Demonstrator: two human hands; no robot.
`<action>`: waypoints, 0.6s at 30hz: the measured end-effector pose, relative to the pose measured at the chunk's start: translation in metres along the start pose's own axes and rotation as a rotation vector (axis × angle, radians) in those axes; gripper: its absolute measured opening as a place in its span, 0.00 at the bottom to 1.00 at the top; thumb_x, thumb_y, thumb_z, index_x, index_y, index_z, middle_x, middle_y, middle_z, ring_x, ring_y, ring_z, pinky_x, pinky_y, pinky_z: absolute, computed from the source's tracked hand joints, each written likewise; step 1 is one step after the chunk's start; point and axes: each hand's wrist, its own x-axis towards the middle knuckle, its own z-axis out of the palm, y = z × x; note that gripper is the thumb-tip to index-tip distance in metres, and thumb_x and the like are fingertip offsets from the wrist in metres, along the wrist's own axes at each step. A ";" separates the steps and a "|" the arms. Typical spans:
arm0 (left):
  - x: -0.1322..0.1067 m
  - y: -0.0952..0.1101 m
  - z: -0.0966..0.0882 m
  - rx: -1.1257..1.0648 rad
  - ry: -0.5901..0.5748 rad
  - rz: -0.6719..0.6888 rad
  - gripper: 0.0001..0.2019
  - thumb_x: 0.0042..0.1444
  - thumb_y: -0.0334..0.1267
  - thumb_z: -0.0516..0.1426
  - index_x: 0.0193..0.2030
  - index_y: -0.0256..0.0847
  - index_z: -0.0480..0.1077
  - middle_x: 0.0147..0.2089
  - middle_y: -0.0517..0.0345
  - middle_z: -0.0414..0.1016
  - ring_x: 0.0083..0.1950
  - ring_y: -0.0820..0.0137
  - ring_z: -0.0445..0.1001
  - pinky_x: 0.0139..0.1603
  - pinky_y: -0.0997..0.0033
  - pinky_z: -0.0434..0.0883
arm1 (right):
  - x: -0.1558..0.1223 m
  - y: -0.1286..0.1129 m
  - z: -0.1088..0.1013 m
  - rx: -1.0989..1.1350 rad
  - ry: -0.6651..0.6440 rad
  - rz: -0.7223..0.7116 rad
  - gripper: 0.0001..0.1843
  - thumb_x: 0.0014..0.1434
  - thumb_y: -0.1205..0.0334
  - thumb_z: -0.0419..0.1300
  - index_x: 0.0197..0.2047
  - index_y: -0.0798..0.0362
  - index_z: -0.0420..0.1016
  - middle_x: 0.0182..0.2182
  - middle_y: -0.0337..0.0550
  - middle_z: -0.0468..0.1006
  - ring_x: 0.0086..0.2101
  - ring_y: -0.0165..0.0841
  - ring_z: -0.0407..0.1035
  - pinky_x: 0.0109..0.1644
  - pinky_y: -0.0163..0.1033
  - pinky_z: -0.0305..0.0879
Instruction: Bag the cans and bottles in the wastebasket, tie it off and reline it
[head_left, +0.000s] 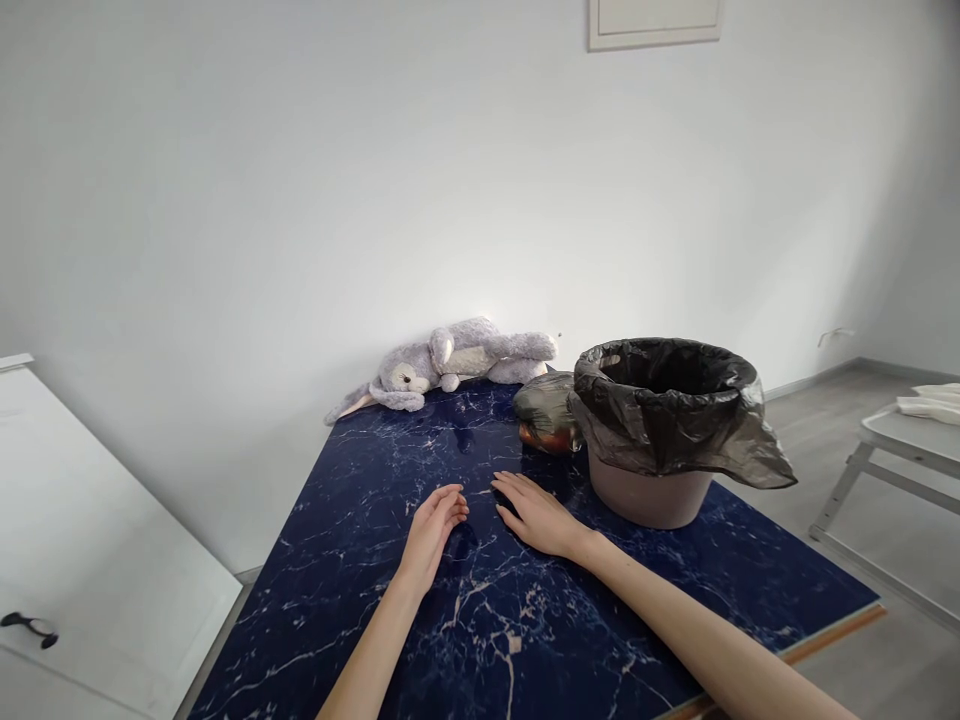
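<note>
My left hand point(435, 528) is over the middle of the dark blue marbled table point(360, 560), its fingers loosely curved and nothing in them. To its right, my right hand point(536, 512) lies palm down with the fingers stretched out, also holding nothing. Beyond my right hand sits a tied dark plastic bag point(547, 412) with something orange-brown showing low inside. Just right of it stands a pinkish bin point(649, 495) with a black bin liner point(667, 430) folded over its rim. A grey plush bunny point(465, 355) lies on its side along the table's far edge.
Behind the table rises a white wall point(300, 180). A white cabinet point(97, 520) with a black handle point(30, 629) is at the left. On the right, a light folding table or stool point(900, 440) carries white cloth-like items point(934, 403).
</note>
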 end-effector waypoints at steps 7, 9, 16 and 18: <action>-0.001 0.000 0.001 0.000 -0.015 -0.004 0.17 0.57 0.46 0.70 0.48 0.37 0.80 0.41 0.52 0.81 0.43 0.66 0.79 0.49 0.66 0.74 | -0.001 0.001 0.001 0.000 0.014 0.007 0.31 0.75 0.52 0.48 0.74 0.57 0.65 0.74 0.56 0.62 0.73 0.46 0.56 0.78 0.56 0.53; -0.001 0.001 0.002 0.000 -0.019 -0.004 0.17 0.57 0.46 0.70 0.48 0.37 0.80 0.41 0.52 0.81 0.43 0.66 0.79 0.49 0.66 0.74 | -0.001 0.001 0.002 -0.003 0.015 0.004 0.31 0.75 0.52 0.48 0.74 0.58 0.64 0.74 0.57 0.62 0.73 0.46 0.56 0.78 0.55 0.53; -0.002 0.001 0.002 0.004 -0.026 0.001 0.18 0.57 0.46 0.70 0.48 0.37 0.80 0.41 0.52 0.81 0.43 0.66 0.79 0.49 0.67 0.74 | 0.000 0.003 0.003 -0.009 0.016 0.001 0.32 0.75 0.52 0.48 0.75 0.58 0.63 0.74 0.57 0.63 0.73 0.46 0.56 0.78 0.55 0.53; -0.002 0.001 0.002 0.007 -0.029 -0.001 0.17 0.58 0.46 0.70 0.48 0.36 0.80 0.41 0.52 0.81 0.43 0.67 0.79 0.49 0.67 0.74 | 0.000 0.003 0.003 -0.009 0.013 -0.001 0.32 0.75 0.52 0.48 0.75 0.60 0.63 0.74 0.58 0.63 0.73 0.47 0.57 0.78 0.55 0.53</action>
